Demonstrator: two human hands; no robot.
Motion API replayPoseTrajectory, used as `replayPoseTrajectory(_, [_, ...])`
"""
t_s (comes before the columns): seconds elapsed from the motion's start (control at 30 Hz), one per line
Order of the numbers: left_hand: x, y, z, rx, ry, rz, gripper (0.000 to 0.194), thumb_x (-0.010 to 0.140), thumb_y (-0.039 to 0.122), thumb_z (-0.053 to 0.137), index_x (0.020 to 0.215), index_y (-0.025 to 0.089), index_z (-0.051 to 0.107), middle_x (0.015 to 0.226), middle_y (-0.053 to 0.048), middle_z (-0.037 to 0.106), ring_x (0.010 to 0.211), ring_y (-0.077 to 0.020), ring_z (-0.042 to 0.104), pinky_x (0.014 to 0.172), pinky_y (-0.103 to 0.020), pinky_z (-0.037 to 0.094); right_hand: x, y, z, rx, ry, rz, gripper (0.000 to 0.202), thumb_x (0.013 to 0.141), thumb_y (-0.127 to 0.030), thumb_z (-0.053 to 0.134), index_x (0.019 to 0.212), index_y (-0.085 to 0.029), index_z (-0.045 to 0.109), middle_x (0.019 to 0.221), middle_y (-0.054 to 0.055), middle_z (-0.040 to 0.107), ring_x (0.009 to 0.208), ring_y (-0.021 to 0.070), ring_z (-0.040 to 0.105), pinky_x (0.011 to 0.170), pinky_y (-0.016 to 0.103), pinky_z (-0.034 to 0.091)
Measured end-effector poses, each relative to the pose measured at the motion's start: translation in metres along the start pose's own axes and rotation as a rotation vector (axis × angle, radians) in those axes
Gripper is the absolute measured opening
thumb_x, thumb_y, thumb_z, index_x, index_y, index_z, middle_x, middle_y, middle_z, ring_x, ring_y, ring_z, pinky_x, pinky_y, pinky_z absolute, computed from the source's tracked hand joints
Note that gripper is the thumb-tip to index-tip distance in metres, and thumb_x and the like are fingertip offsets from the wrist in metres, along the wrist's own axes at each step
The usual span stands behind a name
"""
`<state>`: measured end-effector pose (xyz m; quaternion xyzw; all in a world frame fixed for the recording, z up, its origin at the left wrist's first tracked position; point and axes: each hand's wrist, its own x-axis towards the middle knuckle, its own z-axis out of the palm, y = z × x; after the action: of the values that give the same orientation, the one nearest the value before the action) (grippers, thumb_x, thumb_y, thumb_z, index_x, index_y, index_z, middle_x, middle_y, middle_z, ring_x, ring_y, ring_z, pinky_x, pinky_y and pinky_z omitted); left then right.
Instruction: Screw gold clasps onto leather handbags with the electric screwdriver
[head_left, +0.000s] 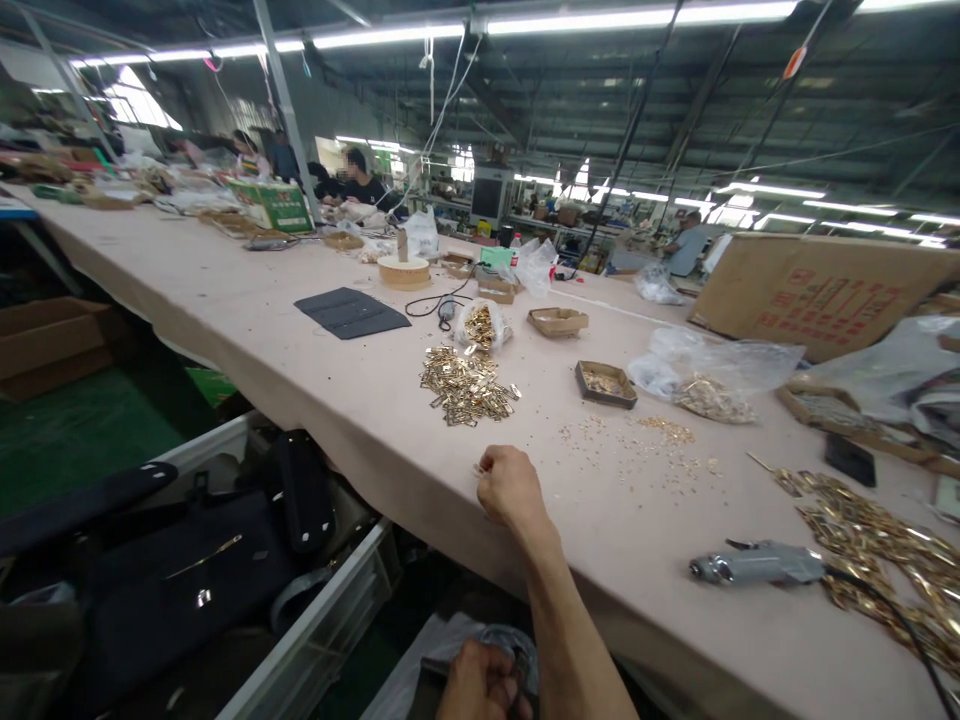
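Note:
My right hand (511,487) is closed at the table's near edge, with a small pale piece just showing at its fingertips; I cannot make out what it is. Below the edge, my left hand (476,682) has its fingers curled on something dark that is mostly hidden. A pile of gold metal buckles (469,388) lies just beyond my right hand, spilling from a clear plastic bag (486,328). To the right of that hand, tiny gold pieces (667,430) are scattered near a small dark tray (606,384).
A grey power screwdriver (757,565) with a cable lies at the right beside long gold parts (885,530). Black bags (187,560) fill a white crate (315,625) at lower left. Dark flat sheets (351,312), a tape roll (403,272) and a large carton (825,295) are farther back.

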<state>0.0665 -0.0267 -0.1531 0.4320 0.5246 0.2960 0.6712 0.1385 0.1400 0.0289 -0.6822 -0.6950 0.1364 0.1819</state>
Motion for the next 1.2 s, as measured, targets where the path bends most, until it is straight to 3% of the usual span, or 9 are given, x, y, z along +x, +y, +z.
replayPoseTrajectory(0.1, [0.001, -0.001, 0.004, -0.092, 0.005, -0.135, 0.026, 0.086, 0.041, 0.063, 0.093, 0.021, 0.049, 0.075, -0.004, 0.072, 0.039, -0.0144, 0.06, 0.038, -0.024, 0.039, -0.038, 0.021, 0.001, 0.438, 0.023, -0.07, 0.008, 0.086, -0.021, 0.064, 0.088, -0.021, 0.071, 0.09, 0.005, 0.069, 0.081, 0.0173, 0.064, 0.074, 0.027, 0.048])
replayPoseTrajectory(0.17, [0.0, 0.003, 0.005, -0.104, -0.053, -0.133, 0.031, 0.086, 0.046, 0.063, 0.087, 0.017, 0.054, 0.082, -0.008, 0.071, 0.044, -0.0158, 0.065, 0.038, -0.023, 0.043, -0.075, 0.04, 0.004, 0.771, 0.006, -0.061, 0.009, 0.087, -0.029, 0.068, 0.089, -0.021, 0.07, 0.085, 0.002, 0.067, 0.074, 0.0152, 0.06, 0.068, 0.026, 0.047])
replayPoseTrajectory(0.23, [-0.001, 0.009, 0.003, -0.118, -0.082, -0.099, 0.033, 0.086, 0.047, 0.063, 0.08, 0.014, 0.059, 0.082, -0.01, 0.071, 0.048, -0.0164, 0.068, 0.041, -0.023, 0.047, -0.113, 0.06, 0.012, 0.972, -0.022, 0.042, 0.018, 0.087, -0.036, 0.07, 0.098, -0.021, 0.069, 0.081, 0.001, 0.064, 0.069, 0.0137, 0.057, 0.062, 0.024, 0.046])
replayPoseTrajectory(0.33, [0.001, 0.016, 0.001, -0.166, -0.122, -0.139, 0.035, 0.084, 0.046, 0.066, 0.086, 0.011, 0.064, 0.084, -0.012, 0.072, 0.053, -0.0195, 0.072, 0.044, -0.025, 0.052, -0.161, 0.085, 0.035, 1.11, 0.003, 0.277, 0.037, 0.084, -0.04, 0.075, 0.115, -0.021, 0.067, 0.077, 0.0, 0.061, 0.061, 0.012, 0.053, 0.053, 0.022, 0.043])
replayPoseTrajectory(0.43, [0.001, 0.021, 0.001, -0.17, -0.163, -0.163, 0.036, 0.084, 0.045, 0.066, 0.09, 0.009, 0.067, 0.084, -0.015, 0.074, 0.057, -0.0214, 0.074, 0.048, -0.026, 0.055, -0.19, 0.105, 0.066, 1.126, 0.079, 0.469, 0.039, 0.079, -0.045, 0.078, 0.106, -0.018, 0.071, 0.072, 0.002, 0.064, 0.054, 0.0123, 0.054, 0.047, 0.022, 0.041])
replayPoseTrajectory(0.53, [0.0, 0.024, 0.002, -0.138, -0.201, -0.143, 0.035, 0.087, 0.042, 0.063, 0.088, 0.008, 0.069, 0.082, -0.015, 0.074, 0.059, -0.0212, 0.074, 0.051, -0.026, 0.057, -0.2, 0.119, 0.089, 1.11, 0.136, 0.534, 0.038, 0.076, -0.049, 0.079, 0.096, -0.017, 0.074, 0.069, 0.004, 0.067, 0.055, 0.0156, 0.058, 0.049, 0.025, 0.046])
replayPoseTrajectory(0.63, [-0.002, 0.027, 0.003, -0.114, -0.22, -0.116, 0.035, 0.087, 0.042, 0.061, 0.086, 0.008, 0.069, 0.082, -0.014, 0.073, 0.062, -0.0226, 0.076, 0.053, -0.026, 0.058, -0.201, 0.123, 0.099, 1.116, 0.131, 0.517, 0.035, 0.077, -0.048, 0.078, 0.092, -0.016, 0.075, 0.066, 0.005, 0.068, 0.056, 0.017, 0.06, 0.052, 0.027, 0.049])
replayPoseTrajectory(0.87, [-0.009, 0.03, 0.001, -0.139, -0.226, -0.101, 0.036, 0.086, 0.046, 0.062, 0.079, 0.01, 0.066, 0.073, -0.012, 0.07, 0.066, -0.0262, 0.077, 0.059, -0.031, 0.06, -0.205, 0.123, 0.106, 1.153, 0.072, 0.504, 0.03, 0.079, -0.044, 0.077, 0.092, -0.017, 0.074, 0.065, 0.003, 0.066, 0.056, 0.0161, 0.059, 0.053, 0.026, 0.049])
replayPoseTrajectory(1.2, [-0.011, 0.026, 0.002, -0.163, -0.273, -0.098, 0.028, 0.083, 0.036, 0.066, 0.088, 0.009, 0.072, 0.077, -0.011, 0.073, 0.065, -0.0215, 0.075, 0.065, -0.032, 0.061, -0.212, 0.121, 0.107, 1.081, 0.181, 0.419, 0.023, 0.083, -0.039, 0.073, 0.092, -0.018, 0.074, 0.086, 0.004, 0.065, 0.067, 0.0164, 0.063, 0.06, 0.027, 0.053])
